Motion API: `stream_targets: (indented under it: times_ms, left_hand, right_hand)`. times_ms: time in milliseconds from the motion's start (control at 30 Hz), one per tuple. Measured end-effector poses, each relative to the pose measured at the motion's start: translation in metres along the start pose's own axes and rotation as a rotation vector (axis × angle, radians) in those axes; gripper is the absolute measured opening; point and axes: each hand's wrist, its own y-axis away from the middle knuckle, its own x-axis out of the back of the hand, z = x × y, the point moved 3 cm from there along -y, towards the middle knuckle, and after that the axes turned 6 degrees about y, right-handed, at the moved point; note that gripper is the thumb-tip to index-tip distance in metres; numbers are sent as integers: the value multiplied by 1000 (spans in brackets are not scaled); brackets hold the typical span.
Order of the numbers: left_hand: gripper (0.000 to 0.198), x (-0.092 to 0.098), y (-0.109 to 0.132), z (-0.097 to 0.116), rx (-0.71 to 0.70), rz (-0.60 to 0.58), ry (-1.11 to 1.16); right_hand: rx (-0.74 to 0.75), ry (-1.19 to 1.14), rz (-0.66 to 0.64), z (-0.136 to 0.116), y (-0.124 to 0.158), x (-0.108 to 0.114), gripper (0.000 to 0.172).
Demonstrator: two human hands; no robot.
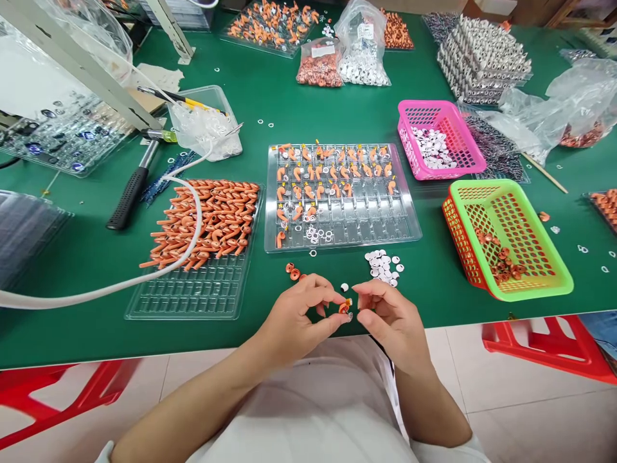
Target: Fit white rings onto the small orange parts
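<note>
My left hand [303,312] pinches a small orange earbud-like housing [344,308] with a yellowish tip and a shiny silvery bit on its lower side. Just to its right is my right hand [393,318], its thumb and forefinger apart and nothing visible between them. A few copper-orange caps [294,274] lie beyond my left hand. Beyond my right hand is a loose pile of white discs [384,267], with a single white disc [344,287] nearer the fingers. A clear compartment tray [380,222] farther back holds rows of curved orange pieces and some white rings.
Left, another clear tray [183,299] carries heaped orange stems [212,218], crossed by a white hose [197,225]. A hammer [129,196] lies beyond. Right stand a pink basket [407,138] of white discs and a green basket [540,292] of copper caps. Bagged parts [321,63] sit behind.
</note>
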Motion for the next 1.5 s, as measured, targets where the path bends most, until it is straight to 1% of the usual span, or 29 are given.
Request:
stream_targets:
  times_ms: [100, 133, 200, 300, 367, 500, 567, 667, 833, 933, 1033, 1167, 1267, 1400, 1500]
  left_hand:
    - [10, -2, 0, 5, -72, 1, -81]
    - [11, -2, -1, 5, -79, -1, -90]
    - [12, -2, -1, 4, -63, -4, -83]
    - [12, 1, -2, -1, 16, -8, -31]
    - [11, 1, -3, -5, 95, -23, 17]
    - [8, -2, -3, -10, 292, -89, 168]
    - [10, -3, -3, -10, 350, -96, 225]
    - [16, -5, -3, -10, 391, -97, 281]
    - [26, -5, -3, -11, 396, -136, 432]
    - [26, -3, -5, -10, 411, -169, 450]
    - [21, -3, -9, -9, 437, -182, 452]
    - [16, -5, -11, -10, 494, -174, 548]
    - [21, -9, -11, -13, 533, -150, 634]
    - [26, -11, -10, -15, 546, -76, 694]
    - [25, -13, -9, -14, 543, -10, 721]
  right_hand:
    - [-30, 61, 5, -1, -2, -3, 11]
    - [-38, 74, 9, -1, -3, -4, 7]
    - [-39, 83, 16, -1, -4, -4, 6]
    - [-17, 62, 15, -1, -5, -4, 6]
    - [-7, 62, 12, -1, -4, -4, 6]
    - [-2, 182, 53, -4, -1, -5, 7]
    - [-12, 224, 69, -5, 1, -5, 8]
    - [-26, 219, 71, -5, 3, -5, 8]
    - [-42, 211, 50, -3, 3, -4, 10]
    - [-25, 232, 16, -5, 1, -3, 10]
    - [-23, 256, -17, -7, 0, -3, 11]
    - [-25, 276, -10, -7, 2, -1, 12]
    - [6, 319, 31, -8, 2, 1, 11]
    - [124, 352, 94, -12, 1, -2, 11]
    - [230, 375, 147, -12, 4, -7, 18]
